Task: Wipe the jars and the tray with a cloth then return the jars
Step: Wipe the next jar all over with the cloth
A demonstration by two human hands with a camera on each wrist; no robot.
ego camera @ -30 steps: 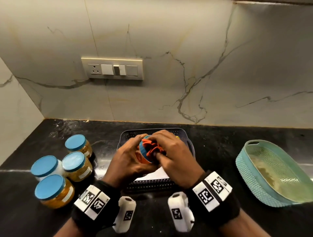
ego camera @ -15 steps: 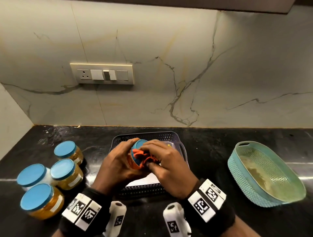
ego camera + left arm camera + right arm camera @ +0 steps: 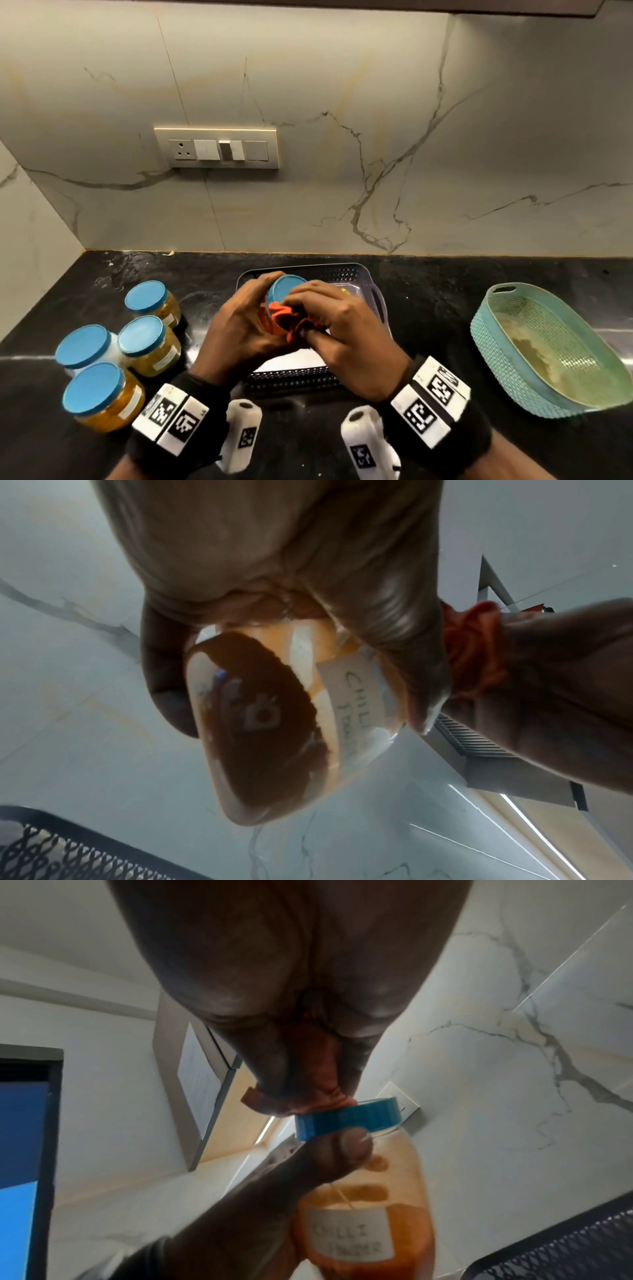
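My left hand (image 3: 239, 329) grips a glass jar (image 3: 284, 291) of orange-red powder with a blue lid, tilted, above the dark mesh tray (image 3: 363, 277). The jar (image 3: 274, 723) carries a handwritten label; in the right wrist view the jar (image 3: 363, 1218) shows its blue lid and my left thumb across it. My right hand (image 3: 342, 329) pinches a bunched orange cloth (image 3: 287, 317) against the lid's edge; the cloth (image 3: 308, 1085) sits between its fingertips. Several more blue-lidded jars (image 3: 144, 339) stand on the counter to the left.
A teal plastic basket (image 3: 513, 363) lies on the black counter at the right. A marble wall with a switch plate (image 3: 217, 147) rises behind the tray. White paper (image 3: 294, 359) lies in the tray's front part.
Both hands keep the jar and cloth above the tray. The cloth has slid from the lid's face toward its near edge, leaving more of the blue lid in sight. The camera has tilted.
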